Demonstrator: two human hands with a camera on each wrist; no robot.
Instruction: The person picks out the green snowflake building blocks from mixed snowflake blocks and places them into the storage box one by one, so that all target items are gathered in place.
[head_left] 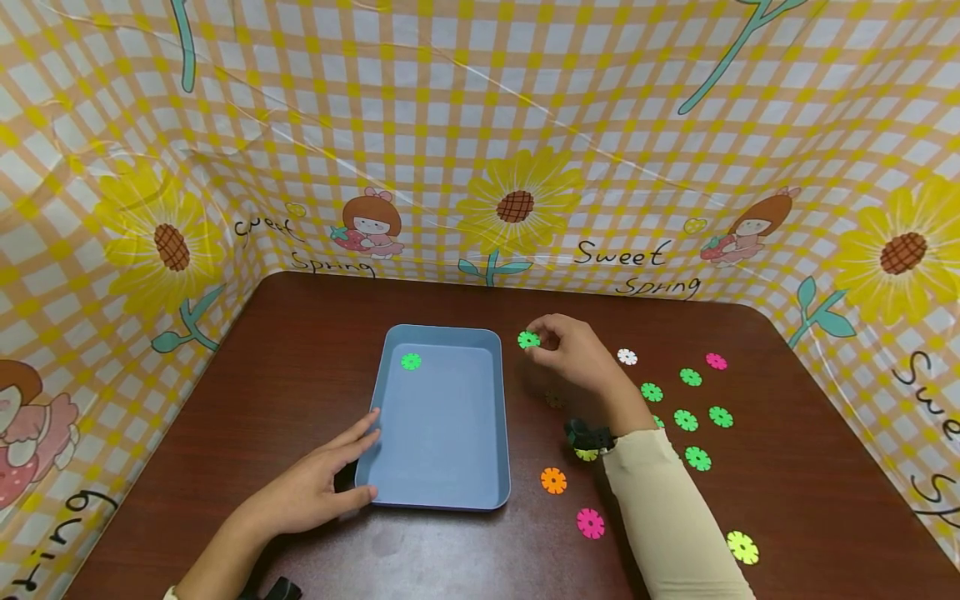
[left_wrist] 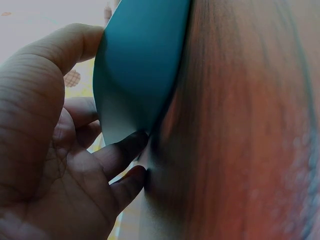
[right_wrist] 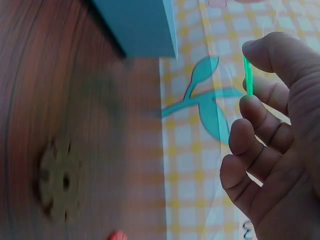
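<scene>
A green slotted plastic disc is pinched between the thumb and fingers of my right hand, raised off the table just right of the tray's far corner. Seen edge-on in the right wrist view, the disc is a thin green strip. The blue-grey rectangular tray lies on the table with another green disc in its far left part. My left hand touches the tray's left side with fingers spread, the thumb by the near corner. In the left wrist view, fingertips rest against the tray's outer wall.
Several green discs lie right of my right forearm, with a white disc and a pink disc farther back. Nearer are an orange disc, another pink disc and a yellow disc. Patterned cloth encloses the table.
</scene>
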